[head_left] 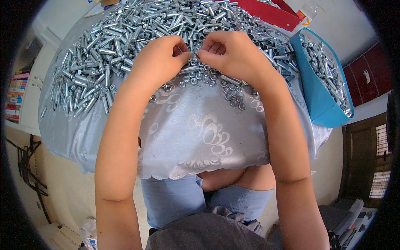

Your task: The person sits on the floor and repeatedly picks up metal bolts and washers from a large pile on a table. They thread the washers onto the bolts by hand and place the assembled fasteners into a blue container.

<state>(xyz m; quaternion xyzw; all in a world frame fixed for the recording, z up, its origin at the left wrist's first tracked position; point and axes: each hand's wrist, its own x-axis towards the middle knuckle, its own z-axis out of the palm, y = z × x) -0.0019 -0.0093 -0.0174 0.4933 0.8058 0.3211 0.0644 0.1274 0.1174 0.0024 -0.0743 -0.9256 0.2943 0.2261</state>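
My left hand (160, 56) and my right hand (229, 52) come close together over the near edge of a big heap of shiny metal sleeves and bolts (166, 21). Thumb and fingertips of each hand are pinched together; whatever they hold is too small or hidden to make out. Right below the fingertips lies a cluster of hex nuts (200, 76) on the silvery patterned tablecloth (187, 133). A second group of nuts (234, 96) sits beneath my right wrist, and a few single ones lie beside my left wrist.
At the right edge of the table stands a blue bin (318, 102) full of metal sleeves and bolts. A red box (266, 12) and a clear plastic bottle (307, 14) are at the far right. The tablecloth's scalloped edge hangs over my lap.
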